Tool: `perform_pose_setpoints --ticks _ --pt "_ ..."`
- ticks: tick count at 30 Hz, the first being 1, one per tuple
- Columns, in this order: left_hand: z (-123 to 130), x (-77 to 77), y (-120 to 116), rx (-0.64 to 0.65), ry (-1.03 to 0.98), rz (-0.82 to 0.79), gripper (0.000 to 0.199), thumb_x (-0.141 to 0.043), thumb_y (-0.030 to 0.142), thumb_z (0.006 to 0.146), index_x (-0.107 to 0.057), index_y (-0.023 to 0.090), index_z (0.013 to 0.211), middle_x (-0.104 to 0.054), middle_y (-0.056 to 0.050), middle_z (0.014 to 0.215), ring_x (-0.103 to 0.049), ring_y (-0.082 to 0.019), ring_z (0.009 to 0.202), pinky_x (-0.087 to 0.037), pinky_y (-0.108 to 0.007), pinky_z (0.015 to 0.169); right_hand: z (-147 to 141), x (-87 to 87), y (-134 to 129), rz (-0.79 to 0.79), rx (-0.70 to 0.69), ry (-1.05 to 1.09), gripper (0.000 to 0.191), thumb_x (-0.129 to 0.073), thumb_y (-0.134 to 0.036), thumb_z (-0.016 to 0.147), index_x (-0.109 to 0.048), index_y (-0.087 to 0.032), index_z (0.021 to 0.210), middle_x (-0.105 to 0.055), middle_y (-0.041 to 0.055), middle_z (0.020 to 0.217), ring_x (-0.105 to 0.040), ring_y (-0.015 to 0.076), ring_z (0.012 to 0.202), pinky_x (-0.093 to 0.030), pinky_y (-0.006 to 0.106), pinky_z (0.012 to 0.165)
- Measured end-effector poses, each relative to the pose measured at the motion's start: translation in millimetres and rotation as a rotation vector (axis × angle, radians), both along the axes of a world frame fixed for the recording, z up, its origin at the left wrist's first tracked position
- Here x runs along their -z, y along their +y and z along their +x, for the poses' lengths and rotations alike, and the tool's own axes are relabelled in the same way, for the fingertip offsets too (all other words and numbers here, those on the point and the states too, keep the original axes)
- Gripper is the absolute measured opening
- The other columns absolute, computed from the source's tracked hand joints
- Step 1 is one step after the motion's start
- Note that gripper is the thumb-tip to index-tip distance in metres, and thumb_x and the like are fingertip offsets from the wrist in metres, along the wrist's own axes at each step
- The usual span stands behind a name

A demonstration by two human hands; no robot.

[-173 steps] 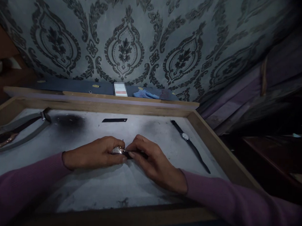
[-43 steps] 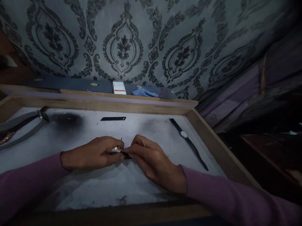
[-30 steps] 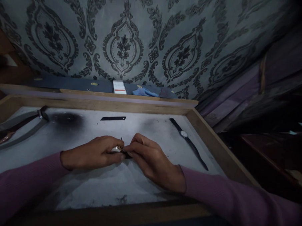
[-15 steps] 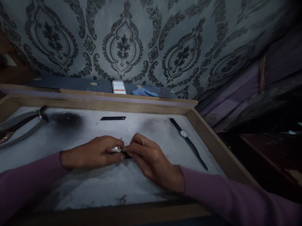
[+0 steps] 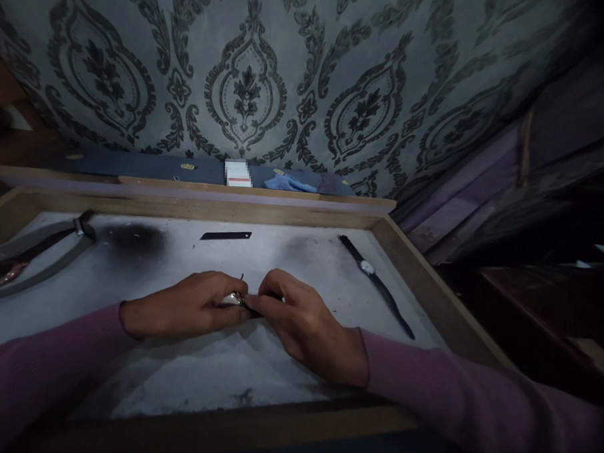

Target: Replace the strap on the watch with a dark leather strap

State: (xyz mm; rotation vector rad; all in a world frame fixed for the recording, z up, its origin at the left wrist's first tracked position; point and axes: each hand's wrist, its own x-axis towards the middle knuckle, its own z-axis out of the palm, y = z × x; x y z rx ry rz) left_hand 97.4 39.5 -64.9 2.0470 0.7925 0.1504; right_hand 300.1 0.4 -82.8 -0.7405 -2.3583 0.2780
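My left hand [image 5: 188,305] is closed around a small watch [image 5: 233,299] with a pale round face and shiny gold-toned edge, low over the middle of the white tray floor. Its thumb and forefinger press on the case from either side. Right against it, my right hand [image 5: 310,320] pinches at the end of the case where a dark strap [image 5: 253,312] comes out. The right fingertips cover most of that spot, so any small part or tool between them is hidden. A thin dark pin-like bit [image 5: 242,277] sticks up beside the left forefinger.
A wooden-rimmed tray [image 5: 262,213] surrounds the work. Behind my hands lies a black snap-off blade [image 5: 225,236]. A black-strapped watch [image 5: 367,267] lies on the right; grey-handled pliers [image 5: 76,243] and a copper-coloured watch [image 5: 4,275] are at left. A blue cloth [image 5: 290,182] rests beyond the rim.
My right hand has turned slightly, and its fingers have shifted and bunched at the watch's end. My left hand keeps its hold in the same place.
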Motion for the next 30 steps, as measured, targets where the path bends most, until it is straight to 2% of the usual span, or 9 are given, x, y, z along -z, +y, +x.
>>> perform_pose_setpoints --ticks 7,13,20,23,30 --pt "-0.5 2.0 -0.9 -0.007 -0.005 0.006 0.032 -0.046 0.04 0.09 -0.061 0.015 0.08 -0.048 0.001 0.068 -0.046 -0.014 0.064 -0.034 -0.023 0.055 1.1 0.9 -0.2 0.088 0.002 -0.086 0.022 -0.038 -0.004 0.092 -0.057 -0.01 0.083 -0.046 0.0042 0.075 -0.041 0.0133 0.067 -0.034 0.024 0.054" --pt "1.0 -1.6 -2.4 0.003 0.04 0.028 0.032 -0.045 0.041 0.09 -0.06 0.015 0.08 -0.051 0.001 0.068 -0.048 -0.015 0.065 -0.035 -0.023 0.058 0.7 -3.1 -1.0 0.222 0.021 -0.195 0.03 -0.031 -0.008 0.098 -0.054 -0.012 0.08 -0.046 0.0041 0.074 -0.039 0.014 0.068 -0.034 0.024 0.053" --pt "0.7 -3.0 -3.2 0.004 0.054 0.05 0.028 -0.045 0.038 0.09 -0.059 0.017 0.079 -0.054 0.001 0.069 -0.049 -0.015 0.065 -0.036 -0.023 0.059 -0.3 -5.1 -1.4 0.346 -0.016 -0.221 0.026 -0.039 -0.003 0.095 -0.058 -0.008 0.077 -0.046 0.003 0.07 -0.04 0.0133 0.066 -0.036 0.024 0.054" --pt "1.2 -3.4 -2.7 -0.009 0.044 0.031 0.029 -0.045 0.039 0.09 -0.058 0.016 0.078 -0.054 0.0 0.071 -0.05 -0.015 0.067 -0.038 -0.023 0.06 -0.1 -2.7 -0.3 0.348 0.012 -0.196 0.028 -0.039 -0.003 0.096 -0.058 -0.008 0.077 -0.047 0.0035 0.069 -0.04 0.0134 0.066 -0.034 0.025 0.053" --pt "1.9 -4.9 -2.7 -0.006 0.039 -0.004 0.031 -0.044 0.041 0.09 -0.056 0.016 0.077 -0.049 0.002 0.069 -0.045 -0.014 0.062 -0.035 -0.022 0.054 2.5 -1.8 -0.5 0.2 0.049 -0.152 0.028 -0.037 -0.004 0.094 -0.058 -0.01 0.076 -0.046 0.0031 0.071 -0.039 0.012 0.063 -0.031 0.024 0.052"
